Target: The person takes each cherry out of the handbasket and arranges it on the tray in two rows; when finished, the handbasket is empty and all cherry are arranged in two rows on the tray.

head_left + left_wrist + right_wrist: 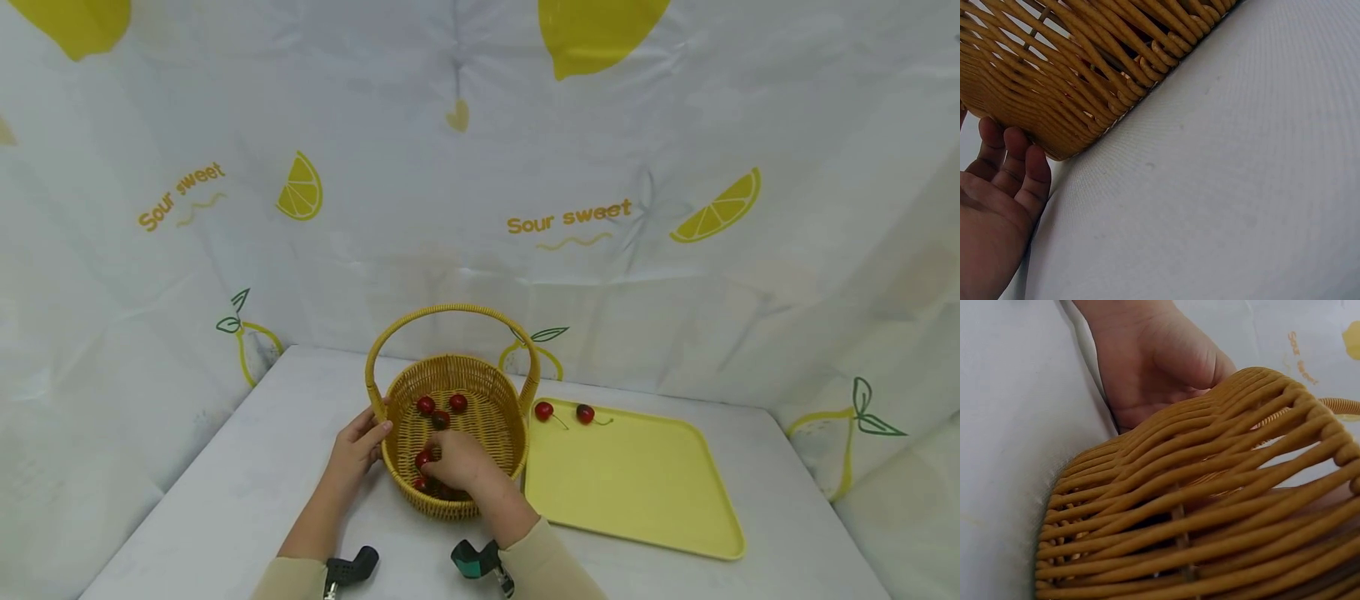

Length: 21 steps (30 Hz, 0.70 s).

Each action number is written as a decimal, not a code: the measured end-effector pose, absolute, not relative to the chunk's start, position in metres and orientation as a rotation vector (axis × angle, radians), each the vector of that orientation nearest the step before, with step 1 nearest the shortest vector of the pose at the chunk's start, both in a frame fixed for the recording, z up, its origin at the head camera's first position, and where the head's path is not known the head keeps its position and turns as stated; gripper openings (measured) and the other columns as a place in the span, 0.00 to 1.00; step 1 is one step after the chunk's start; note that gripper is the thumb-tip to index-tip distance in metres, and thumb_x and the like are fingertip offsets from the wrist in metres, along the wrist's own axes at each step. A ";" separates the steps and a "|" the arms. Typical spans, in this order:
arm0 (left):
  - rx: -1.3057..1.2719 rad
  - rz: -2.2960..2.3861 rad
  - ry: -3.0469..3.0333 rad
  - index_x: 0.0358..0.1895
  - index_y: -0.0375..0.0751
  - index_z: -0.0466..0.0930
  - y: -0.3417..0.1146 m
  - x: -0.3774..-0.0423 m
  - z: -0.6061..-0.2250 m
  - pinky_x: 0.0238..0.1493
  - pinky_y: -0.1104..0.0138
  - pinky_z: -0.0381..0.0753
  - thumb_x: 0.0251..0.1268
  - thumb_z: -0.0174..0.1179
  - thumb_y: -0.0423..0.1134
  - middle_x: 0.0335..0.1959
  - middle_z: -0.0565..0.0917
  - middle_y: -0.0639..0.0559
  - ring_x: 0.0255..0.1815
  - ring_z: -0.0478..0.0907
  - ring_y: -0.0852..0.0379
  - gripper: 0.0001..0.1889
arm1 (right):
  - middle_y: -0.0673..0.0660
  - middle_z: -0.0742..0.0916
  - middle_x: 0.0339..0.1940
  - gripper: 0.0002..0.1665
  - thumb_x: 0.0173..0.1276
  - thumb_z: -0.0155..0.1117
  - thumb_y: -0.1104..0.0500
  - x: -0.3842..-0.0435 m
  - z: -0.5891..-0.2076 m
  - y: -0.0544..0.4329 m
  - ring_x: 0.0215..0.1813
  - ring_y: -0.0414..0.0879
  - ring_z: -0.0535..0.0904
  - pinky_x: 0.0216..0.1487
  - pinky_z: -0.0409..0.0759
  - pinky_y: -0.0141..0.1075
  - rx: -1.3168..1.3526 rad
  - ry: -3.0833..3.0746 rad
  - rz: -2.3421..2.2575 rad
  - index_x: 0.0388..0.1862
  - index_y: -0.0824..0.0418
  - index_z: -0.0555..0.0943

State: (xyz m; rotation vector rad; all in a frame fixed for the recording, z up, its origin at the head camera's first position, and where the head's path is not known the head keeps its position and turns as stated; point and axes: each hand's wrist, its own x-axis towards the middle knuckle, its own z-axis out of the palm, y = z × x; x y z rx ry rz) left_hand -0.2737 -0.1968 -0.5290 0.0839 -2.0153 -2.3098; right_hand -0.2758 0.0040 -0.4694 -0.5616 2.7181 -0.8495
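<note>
A round wicker basket (450, 364) with a tall arched handle stands on the white table. Several dark red cherries (458, 402) lie inside it. My left hand (360, 442) holds the basket's left side near the foot of the handle; its bent fingertips (1036, 164) touch the woven wall. Inside the basket, my right hand (461, 461) pinches a cherry (424, 459) between thumb and fingers, low over the bottom. Another cherry (422, 483) lies just below that one, partly in shadow. The woven wall mostly hides the right hand in the right wrist view.
Close beside the basket on the right lies a yellow tray (630, 483). Two stemmed cherries, one left (543, 411) and one right (585, 413), sit along its back edge. A white curtain (420, 233) with lemon prints hangs behind the table (217, 492).
</note>
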 end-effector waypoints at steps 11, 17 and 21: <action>0.098 -2.317 -2.021 0.74 0.44 0.72 -0.197 -0.277 -0.527 0.43 0.68 0.82 0.74 0.62 0.39 0.63 0.77 0.36 0.48 0.79 0.54 0.27 | 0.57 0.88 0.48 0.23 0.65 0.75 0.54 -0.275 -0.465 0.007 0.48 0.50 0.82 0.49 0.83 0.46 -0.588 2.745 -0.890 0.56 0.63 0.86; 0.102 -2.326 -2.016 0.74 0.44 0.72 -0.197 -0.276 -0.530 0.43 0.68 0.82 0.74 0.63 0.40 0.65 0.76 0.35 0.49 0.80 0.55 0.28 | 0.54 0.87 0.43 0.25 0.67 0.73 0.53 -0.274 -0.460 0.014 0.36 0.45 0.79 0.36 0.81 0.39 -0.617 2.698 -1.072 0.60 0.60 0.84; 0.111 -2.312 -2.022 0.74 0.43 0.71 -0.197 -0.275 -0.529 0.42 0.68 0.82 0.74 0.63 0.41 0.65 0.76 0.35 0.48 0.80 0.55 0.28 | 0.50 0.78 0.22 0.25 0.69 0.71 0.52 -0.271 -0.446 0.020 0.23 0.41 0.70 0.24 0.71 0.34 -0.655 2.685 -1.138 0.62 0.59 0.84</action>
